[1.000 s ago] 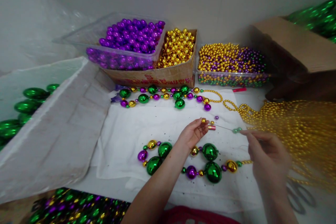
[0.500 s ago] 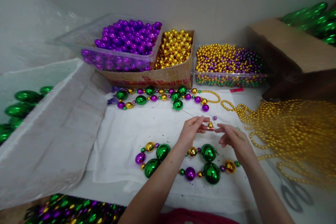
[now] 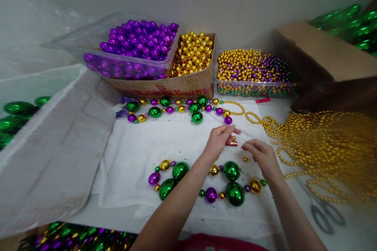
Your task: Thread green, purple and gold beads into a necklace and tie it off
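My left hand (image 3: 218,140) is closed in a pinch on a thin thread (image 3: 215,118), which runs up to the beaded strand (image 3: 154,112) behind it. A fine line also stretches from those fingers toward my right hand (image 3: 262,157), whose thumb and forefinger pinch its end. By the left fingertips are a small gold bead (image 3: 234,138) and a red tube-shaped item (image 3: 232,143); a purple bead there is partly hidden. Below the right fingers another small gold bead (image 3: 245,159) lies on the white cloth (image 3: 138,141). Nearer me lies a necklace of large green, purple and gold beads (image 3: 235,193), partly behind my left forearm.
At the back stand a clear tub of purple balls (image 3: 141,43), a cardboard box of gold balls (image 3: 188,84) and a clear bin of small mixed beads (image 3: 253,70). Gold bead chains (image 3: 324,141) and scissors (image 3: 325,215) are at right. A cloth-covered panel (image 3: 67,137) slopes at left.
The right hand's fingers have drawn together, and a gold bead shows below them. My left fingertips now reach the purple bead. The whole view has shifted slightly.
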Demonstrator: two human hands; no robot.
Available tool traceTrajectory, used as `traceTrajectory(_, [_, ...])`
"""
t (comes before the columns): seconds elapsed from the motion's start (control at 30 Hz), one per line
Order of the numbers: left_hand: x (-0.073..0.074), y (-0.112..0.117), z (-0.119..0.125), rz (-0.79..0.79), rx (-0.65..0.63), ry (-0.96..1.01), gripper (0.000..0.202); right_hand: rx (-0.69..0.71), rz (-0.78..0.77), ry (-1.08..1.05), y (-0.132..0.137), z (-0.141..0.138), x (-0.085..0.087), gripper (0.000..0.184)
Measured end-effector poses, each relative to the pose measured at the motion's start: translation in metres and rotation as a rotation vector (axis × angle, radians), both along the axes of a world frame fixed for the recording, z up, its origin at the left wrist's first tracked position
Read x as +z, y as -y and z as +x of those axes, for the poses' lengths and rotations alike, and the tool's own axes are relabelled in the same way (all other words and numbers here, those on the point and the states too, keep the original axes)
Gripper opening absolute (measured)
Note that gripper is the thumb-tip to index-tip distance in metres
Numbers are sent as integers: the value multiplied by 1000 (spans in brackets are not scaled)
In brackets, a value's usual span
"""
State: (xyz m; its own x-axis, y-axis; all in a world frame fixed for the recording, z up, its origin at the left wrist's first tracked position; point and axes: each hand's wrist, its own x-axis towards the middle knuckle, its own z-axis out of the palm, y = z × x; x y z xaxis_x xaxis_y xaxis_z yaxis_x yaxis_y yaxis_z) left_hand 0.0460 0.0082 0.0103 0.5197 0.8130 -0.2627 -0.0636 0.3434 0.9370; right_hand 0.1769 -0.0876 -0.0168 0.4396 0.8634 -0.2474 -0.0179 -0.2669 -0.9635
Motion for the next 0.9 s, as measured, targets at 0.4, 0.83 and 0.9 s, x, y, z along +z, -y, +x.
traceTrajectory(0.4, [-18, 3, 2, -55, -204, -1, 39, -324, 138, -535, 2, 8, -1, 43])
traceTrajectory(0.83, [-22, 28, 21, 715, -399, -428, 19, -343, 202, -696, 1, 2, 2, 32])
traceTrajectory(0.9, [-22, 26, 19, 727, -393, -417, 17, -343, 201, -714, 1, 2, 4, 30])
